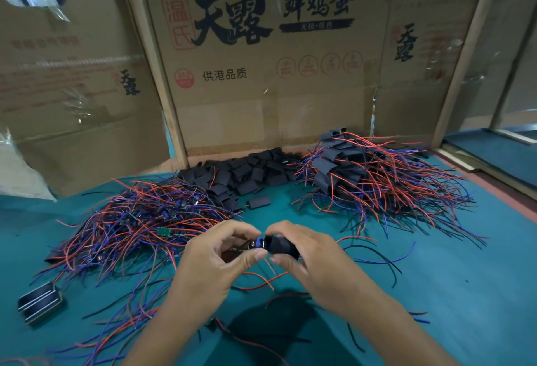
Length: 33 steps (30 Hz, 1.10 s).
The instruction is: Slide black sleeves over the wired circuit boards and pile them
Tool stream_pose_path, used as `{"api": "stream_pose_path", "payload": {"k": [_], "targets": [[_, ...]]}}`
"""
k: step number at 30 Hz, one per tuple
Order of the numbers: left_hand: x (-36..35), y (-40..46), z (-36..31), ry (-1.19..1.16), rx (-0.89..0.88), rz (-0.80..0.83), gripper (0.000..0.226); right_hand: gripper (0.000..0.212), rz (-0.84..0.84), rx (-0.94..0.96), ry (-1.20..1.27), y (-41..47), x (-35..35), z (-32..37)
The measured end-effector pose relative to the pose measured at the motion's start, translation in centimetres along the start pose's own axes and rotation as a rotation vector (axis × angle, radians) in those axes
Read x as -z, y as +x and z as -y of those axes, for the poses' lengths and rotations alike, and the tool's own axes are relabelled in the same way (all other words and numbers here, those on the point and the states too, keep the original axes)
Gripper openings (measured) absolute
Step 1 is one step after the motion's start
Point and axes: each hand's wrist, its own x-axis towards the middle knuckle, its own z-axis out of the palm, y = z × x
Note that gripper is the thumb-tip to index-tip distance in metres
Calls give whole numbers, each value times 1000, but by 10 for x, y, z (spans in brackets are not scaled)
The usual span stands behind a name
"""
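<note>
My left hand [216, 258] pinches a small wired circuit board [255, 245] between thumb and fingers. My right hand [308, 252] grips a black sleeve [280, 246] whose open end meets the board's tip. Red, blue and black wires hang below both hands. A tangled heap of bare wired boards [145, 217] lies to the left. Loose black sleeves [241, 173] are heaped at the back centre. At the back right sits the pile of sleeved boards [363, 176].
A teal table [436, 293] carries everything. Cardboard boxes [261, 75] wall off the back. A small dark ribbed block [39, 303] lies at the left front. One single sleeve [259, 200] rests alone between the heaps. Stray wires lie near the front edge.
</note>
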Motion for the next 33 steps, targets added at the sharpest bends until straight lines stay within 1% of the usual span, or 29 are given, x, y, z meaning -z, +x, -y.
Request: {"api": "stream_pose_path", "payload": {"k": [3,6,8,11,12,15,19,22,24,28,33], "targets": [[5,1,2,-34,19,30,17,31,-14,-22,-2,-1,3,-3],[4,0,2,-47,29,0,16,36,0,-36,-16,-1,3,-3],[2,1,1,-33,18,-7,15,33,4,-21,-29,0,1,-3],[0,1,1,96,-50,10,12,28,-7,-11,-30,-1,1,-3],[0,1,1,100,-51,6,11,27,-10,-8,-31,-1,2,-4],[1,1,2,42,-17,26,10,27,-13,-1,-32,-1,2,-5],[-1,0,4,35,-5,37,8,29,-14,21,-47,-1,0,-5],[-3,0,6,-18,33,42,2,28,-16,24,-54,-1,-1,-7],[-2,1,9,-14,46,62,6,27,-19,28,-54,-2,-2,-10],[-2,1,13,29,21,105,7,25,-19,28,-43,-2,-5,-12],[-1,1,12,21,45,132,9,27,12,28,-61,-2,-8,-14]]}}
